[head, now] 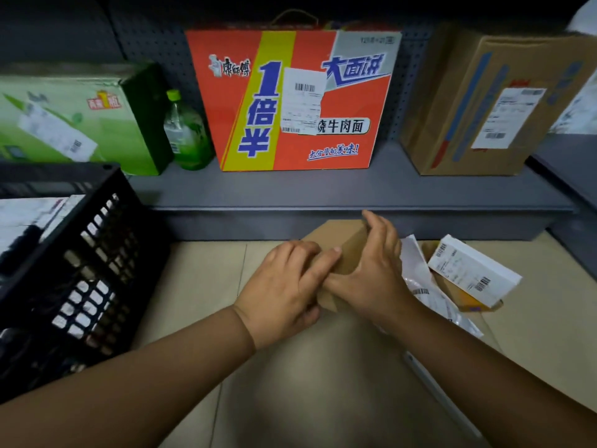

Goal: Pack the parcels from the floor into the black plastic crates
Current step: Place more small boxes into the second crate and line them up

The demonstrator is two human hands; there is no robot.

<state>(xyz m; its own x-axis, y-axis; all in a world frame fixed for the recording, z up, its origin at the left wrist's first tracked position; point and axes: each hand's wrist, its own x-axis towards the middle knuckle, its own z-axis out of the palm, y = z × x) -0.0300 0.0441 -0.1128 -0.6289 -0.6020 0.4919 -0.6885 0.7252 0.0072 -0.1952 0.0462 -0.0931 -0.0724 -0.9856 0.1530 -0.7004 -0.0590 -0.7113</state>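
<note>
Hands (284, 286) (374, 273) grip cardboard box (347, 245) | black crate (97, 253) left | shelf edge (355, 210) just beyond

Beyond the hands runs a grey shelf (323, 192) backed by a pegboard (155, 37). Straight ahead of them on it stands an orange noodle carton (290, 101) with a rope handle and a white label. Up and to their left sit a green bottle (185, 134) and a green box (74, 121). Up and to their right stands a brown cardboard box (491, 101) with a label.

Black lattice crate (97, 240), brown parcel (347, 250)
</note>
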